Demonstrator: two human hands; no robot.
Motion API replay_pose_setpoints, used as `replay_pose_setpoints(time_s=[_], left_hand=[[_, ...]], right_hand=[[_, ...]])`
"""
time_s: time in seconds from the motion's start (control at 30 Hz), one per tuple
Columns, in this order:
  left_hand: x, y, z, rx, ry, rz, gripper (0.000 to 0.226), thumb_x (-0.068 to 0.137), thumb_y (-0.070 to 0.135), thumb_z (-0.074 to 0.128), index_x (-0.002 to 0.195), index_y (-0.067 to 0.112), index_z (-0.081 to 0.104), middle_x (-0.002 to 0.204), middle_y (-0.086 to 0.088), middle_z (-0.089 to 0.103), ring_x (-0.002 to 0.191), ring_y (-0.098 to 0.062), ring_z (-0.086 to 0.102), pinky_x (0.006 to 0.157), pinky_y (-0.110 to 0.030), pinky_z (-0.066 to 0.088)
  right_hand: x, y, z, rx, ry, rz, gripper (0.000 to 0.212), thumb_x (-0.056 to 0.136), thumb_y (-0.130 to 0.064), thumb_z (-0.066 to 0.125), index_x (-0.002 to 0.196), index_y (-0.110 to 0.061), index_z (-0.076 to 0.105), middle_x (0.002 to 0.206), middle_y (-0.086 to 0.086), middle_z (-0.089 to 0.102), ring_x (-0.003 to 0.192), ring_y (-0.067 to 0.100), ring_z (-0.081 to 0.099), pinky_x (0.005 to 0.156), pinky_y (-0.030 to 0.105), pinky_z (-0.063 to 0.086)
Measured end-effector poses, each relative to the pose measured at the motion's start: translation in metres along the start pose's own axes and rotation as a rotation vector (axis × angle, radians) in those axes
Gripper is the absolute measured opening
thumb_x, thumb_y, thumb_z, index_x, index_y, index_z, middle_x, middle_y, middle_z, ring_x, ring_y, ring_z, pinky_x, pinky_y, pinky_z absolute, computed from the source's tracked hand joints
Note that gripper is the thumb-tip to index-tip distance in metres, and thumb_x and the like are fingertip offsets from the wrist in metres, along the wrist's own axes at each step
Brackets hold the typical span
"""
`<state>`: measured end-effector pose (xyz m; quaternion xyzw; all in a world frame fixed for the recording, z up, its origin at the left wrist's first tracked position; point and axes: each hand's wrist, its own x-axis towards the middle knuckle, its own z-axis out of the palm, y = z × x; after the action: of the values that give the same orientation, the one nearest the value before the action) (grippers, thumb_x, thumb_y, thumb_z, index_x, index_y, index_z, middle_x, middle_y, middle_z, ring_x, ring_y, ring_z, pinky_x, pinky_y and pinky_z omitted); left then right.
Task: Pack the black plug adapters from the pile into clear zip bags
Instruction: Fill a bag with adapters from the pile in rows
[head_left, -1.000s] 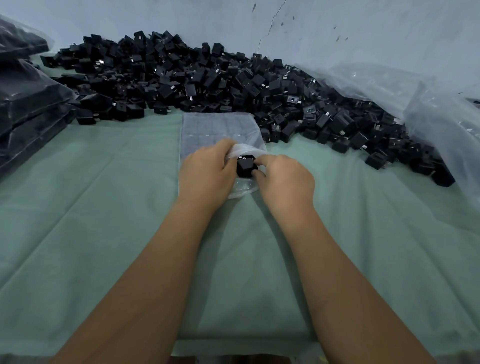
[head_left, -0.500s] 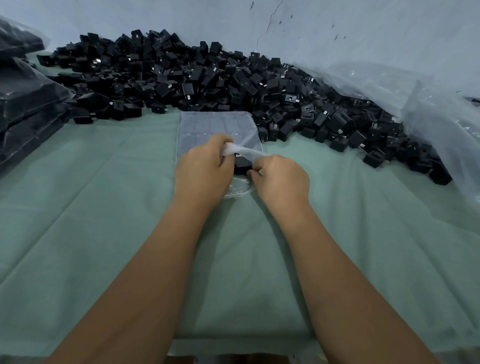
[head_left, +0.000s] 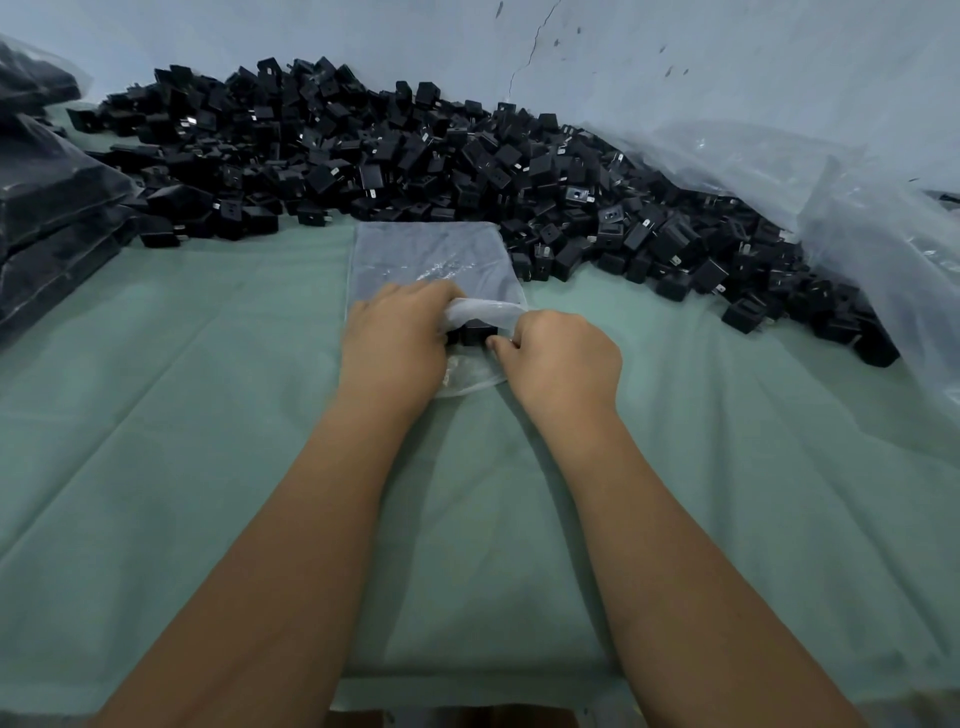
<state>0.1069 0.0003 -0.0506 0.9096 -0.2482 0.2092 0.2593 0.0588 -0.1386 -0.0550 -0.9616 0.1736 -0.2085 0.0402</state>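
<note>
- My left hand (head_left: 395, 343) pinches the upper lip of the clear zip bag (head_left: 483, 312), fingers curled on the film, lifting it so the mouth stays open.
- My right hand (head_left: 563, 358) has its grip narrow, fingertips curled at the other side of the mouth, beside the black plug adapter (head_left: 475, 332); whether they pinch the film or the adapter I cannot tell.
- The adapter sits just inside the mouth, between my two hands, with the lifted film arching over it and the bag's lower layer flat on the bench (head_left: 208, 415).
- To do this step well, I judge the adapter should be seated fully past the zip line, prongs away from the film so nothing snags or punctures, before the lips are brought together.
- For sealing, pressing the strip from one end across to the other, squeezing air out first, should give a flat, closed bag.
- A stack of empty bags (head_left: 431, 254) lies touching my hands on the far side; beyond it, the pile (head_left: 415, 156) of adapters spreads along the wall, within reach.
- Large filled plastic sacks (head_left: 47, 192) stand at the left; loose clear sheeting (head_left: 857, 208) lies at the right.
</note>
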Motion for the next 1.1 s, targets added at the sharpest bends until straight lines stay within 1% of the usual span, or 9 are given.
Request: replay_pose_setpoints(time_s=[0.23, 0.33, 0.43, 0.63, 0.77, 0.87, 0.93, 1.0, 1.1], left_hand=[[0.003, -0.003, -0.003, 0.102, -0.056, 0.011, 0.026, 0.075, 0.001, 0.056, 0.092, 0.019, 0.063, 0.09, 0.001, 0.06, 0.095, -0.03, 0.052, 0.071, -0.031, 0.022], [0.002, -0.001, -0.002, 0.125, -0.049, 0.028, 0.013, 0.077, 0.016, 0.061, 0.09, 0.017, 0.063, 0.09, 0.001, 0.059, 0.093, -0.027, 0.051, 0.073, -0.031, 0.022], [-0.002, 0.006, 0.003, 0.121, -0.017, 0.078, 0.021, 0.079, 0.027, 0.064, 0.098, 0.018, 0.067, 0.096, 0.001, 0.062, 0.096, -0.025, 0.052, 0.08, -0.033, 0.028], [-0.001, 0.008, 0.006, 0.076, -0.008, 0.09, 0.015, 0.087, 0.024, 0.064, 0.099, 0.017, 0.07, 0.094, -0.003, 0.065, 0.095, -0.028, 0.054, 0.077, -0.034, 0.029], [-0.001, 0.006, 0.007, 0.045, -0.01, 0.056, 0.013, 0.09, 0.021, 0.062, 0.095, 0.014, 0.072, 0.091, -0.004, 0.065, 0.093, -0.029, 0.054, 0.077, -0.036, 0.032], [0.001, 0.005, 0.007, 0.029, -0.012, 0.065, 0.012, 0.091, 0.019, 0.063, 0.096, 0.014, 0.073, 0.092, -0.003, 0.064, 0.093, -0.029, 0.054, 0.076, -0.034, 0.03], [0.001, 0.005, 0.008, 0.035, -0.006, 0.073, 0.012, 0.091, 0.017, 0.062, 0.094, 0.013, 0.072, 0.092, -0.004, 0.065, 0.093, -0.03, 0.054, 0.076, -0.034, 0.032], [0.001, 0.006, 0.009, 0.038, -0.003, 0.073, 0.011, 0.091, 0.016, 0.061, 0.092, 0.012, 0.072, 0.093, -0.004, 0.065, 0.093, -0.03, 0.053, 0.078, -0.036, 0.033], [0.0, 0.007, 0.01, 0.036, 0.007, 0.072, 0.01, 0.091, 0.015, 0.06, 0.091, 0.012, 0.07, 0.096, -0.003, 0.065, 0.094, -0.029, 0.052, 0.077, -0.034, 0.028]], right_hand=[[0.001, -0.002, 0.003, 0.004, 0.095, -0.043, 0.032, 0.091, -0.045, 0.056, 0.09, -0.015, 0.068, 0.099, 0.002, 0.051, 0.098, 0.022, 0.05, 0.061, 0.031, 0.03], [0.001, -0.002, 0.005, 0.09, 0.023, -0.071, 0.025, 0.091, -0.043, 0.057, 0.098, -0.022, 0.068, 0.098, 0.002, 0.055, 0.098, 0.023, 0.053, 0.064, 0.03, 0.033], [0.0, 0.001, 0.006, 0.201, 0.004, -0.123, 0.02, 0.091, -0.037, 0.057, 0.102, -0.026, 0.069, 0.09, -0.003, 0.046, 0.097, 0.021, 0.051, 0.064, 0.028, 0.035], [-0.003, 0.005, 0.005, 0.346, -0.001, -0.099, 0.018, 0.082, -0.024, 0.054, 0.085, -0.021, 0.072, 0.102, -0.003, 0.054, 0.104, 0.017, 0.047, 0.07, 0.027, 0.038], [-0.001, 0.007, -0.013, 0.801, 0.251, -0.127, 0.016, 0.073, -0.015, 0.051, 0.061, -0.008, 0.06, 0.104, -0.005, 0.061, 0.101, 0.014, 0.055, 0.079, 0.022, 0.04], [0.011, 0.03, -0.024, 0.862, 0.554, 0.035, 0.011, 0.071, -0.012, 0.049, 0.068, -0.009, 0.06, 0.097, -0.007, 0.061, 0.094, 0.009, 0.056, 0.079, 0.022, 0.043], [0.027, 0.056, -0.024, 0.758, 0.637, 0.23, 0.021, 0.074, -0.011, 0.049, 0.088, -0.012, 0.066, 0.109, -0.002, 0.06, 0.101, 0.009, 0.053, 0.085, 0.023, 0.042], [0.042, 0.086, -0.019, 0.584, 0.562, 0.444, 0.042, 0.079, -0.014, 0.051, 0.119, -0.018, 0.061, 0.141, 0.008, 0.045, 0.128, 0.021, 0.041, 0.105, 0.028, 0.033], [0.051, 0.129, -0.012, 0.402, 0.256, 0.755, 0.069, 0.087, -0.027, 0.05, 0.151, -0.026, 0.022, 0.158, 0.023, 0.005, 0.146, 0.034, 0.012, 0.118, 0.038, 0.01]])
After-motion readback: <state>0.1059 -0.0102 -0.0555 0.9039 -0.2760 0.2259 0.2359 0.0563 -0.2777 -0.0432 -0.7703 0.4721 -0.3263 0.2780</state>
